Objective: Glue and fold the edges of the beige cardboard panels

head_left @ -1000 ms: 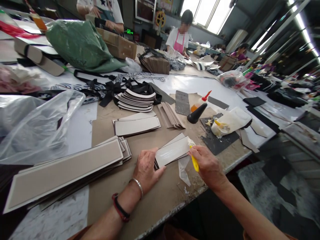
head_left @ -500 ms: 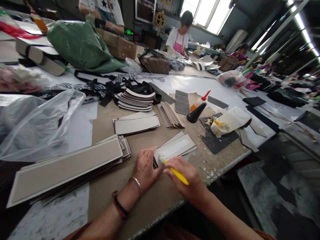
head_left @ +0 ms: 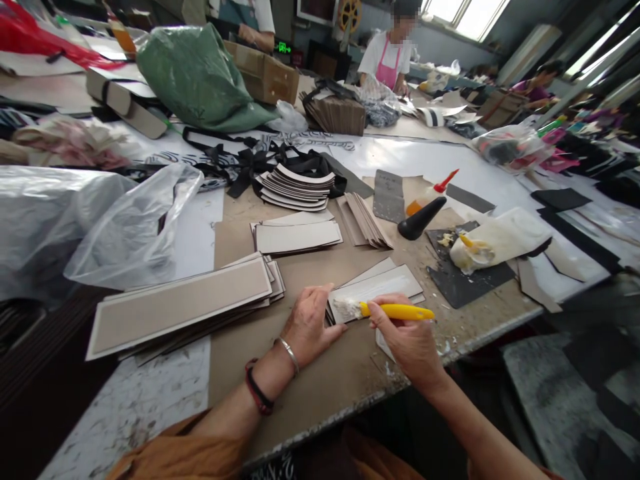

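Pressing the paste-laden bristles of the yellow-handled brush against the pale card, lying just right of the left fingers on top of other cards. Gripping the brush in the right hand, closing thumb and fingers around the handle, pointing its butt end out rightward past the knuckles. Angling that forearm in from the near right. Resting the left hand low at the card's left end, touching it, bunching the fingers together and spreading the thumb rightward, leaving a wide gap between. Wearing a silver bangle and a dark red band behind those fingers. Seeing a pile of pale cards beyond the left fingertips, and a stack of long panels to their left. Seeing a black cone and a red-tipped bottle beyond the right fingers, and, farther right, a smeared white container lying on a dark sheet.
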`<action>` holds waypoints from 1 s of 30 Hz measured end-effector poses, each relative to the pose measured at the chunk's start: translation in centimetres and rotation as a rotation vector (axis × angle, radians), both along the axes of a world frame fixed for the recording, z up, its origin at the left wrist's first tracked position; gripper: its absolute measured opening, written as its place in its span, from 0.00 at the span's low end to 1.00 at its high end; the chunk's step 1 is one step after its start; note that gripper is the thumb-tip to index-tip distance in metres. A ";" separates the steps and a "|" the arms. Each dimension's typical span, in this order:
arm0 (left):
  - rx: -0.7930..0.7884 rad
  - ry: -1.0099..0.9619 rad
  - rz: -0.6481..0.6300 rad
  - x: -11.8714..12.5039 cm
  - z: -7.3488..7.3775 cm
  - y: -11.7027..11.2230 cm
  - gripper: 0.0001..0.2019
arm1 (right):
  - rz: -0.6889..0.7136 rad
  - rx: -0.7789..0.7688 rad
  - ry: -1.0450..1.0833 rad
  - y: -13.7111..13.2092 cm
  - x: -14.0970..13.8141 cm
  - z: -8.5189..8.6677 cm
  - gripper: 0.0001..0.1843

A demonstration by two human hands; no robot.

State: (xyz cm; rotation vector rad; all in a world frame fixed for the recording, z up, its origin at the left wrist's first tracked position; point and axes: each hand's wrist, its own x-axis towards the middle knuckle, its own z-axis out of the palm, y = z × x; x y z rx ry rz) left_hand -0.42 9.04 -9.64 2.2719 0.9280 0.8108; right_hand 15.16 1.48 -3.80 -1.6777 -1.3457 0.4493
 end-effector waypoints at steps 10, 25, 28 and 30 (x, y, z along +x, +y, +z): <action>0.026 -0.016 0.002 0.1 0.2 -0.1 0.28 | -0.056 -0.005 -0.020 -0.3 0.6 -0.5 0.10; 0.109 -0.038 0.019 0.3 -0.4 -0.3 0.28 | 0.054 0.113 -0.865 0.6 6.7 0.5 0.06; 0.126 -0.029 0.028 0.3 -0.5 -0.3 0.28 | 0.152 0.081 -0.963 1.0 5.0 -0.5 0.07; 0.137 -0.026 0.031 0.3 -0.6 -0.3 0.27 | 0.239 0.090 -0.939 1.0 3.2 -0.7 0.08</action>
